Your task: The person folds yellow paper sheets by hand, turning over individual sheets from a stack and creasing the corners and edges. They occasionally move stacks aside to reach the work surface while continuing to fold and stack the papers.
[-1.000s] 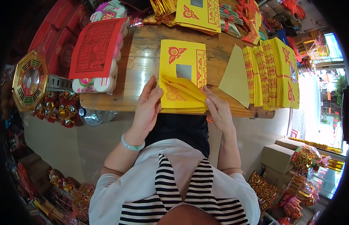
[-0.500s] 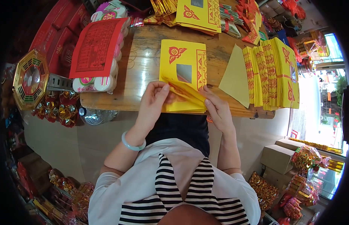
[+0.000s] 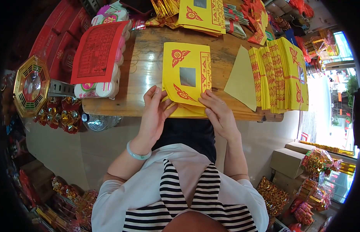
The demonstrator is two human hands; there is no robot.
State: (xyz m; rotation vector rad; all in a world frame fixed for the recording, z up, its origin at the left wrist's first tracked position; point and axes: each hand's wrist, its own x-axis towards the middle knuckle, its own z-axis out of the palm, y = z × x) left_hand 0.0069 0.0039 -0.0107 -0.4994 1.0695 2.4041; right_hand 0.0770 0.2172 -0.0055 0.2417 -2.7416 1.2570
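Note:
A stack of yellow paper sheets [image 3: 186,58] with red print and a silvery square lies in front of me. The top sheet's near edge is slightly raised, with more yellow layers under it. My left hand [image 3: 153,108] is at the near left corner, its fingers apart and some fingertips by the paper's edge. My right hand [image 3: 218,110] grips the near right corner, fingers on top and thumb at the edge below. On the left wrist is a pale bangle [image 3: 138,152].
A bundled yellow paper stack [image 3: 278,77] stands at the table's right, beside a plain tan sheet [image 3: 242,83]. More yellow sheets [image 3: 199,15] lie at the back. Wrapped white rolls under a red printed sheet [image 3: 96,52] are on the left. The wooden table [image 3: 145,69] ends near my lap.
The top sheet's near part was bent up and blurred between my hands; now it lies flatter with its lower red print showing. My left hand has shifted slightly left and its fingers have parted.

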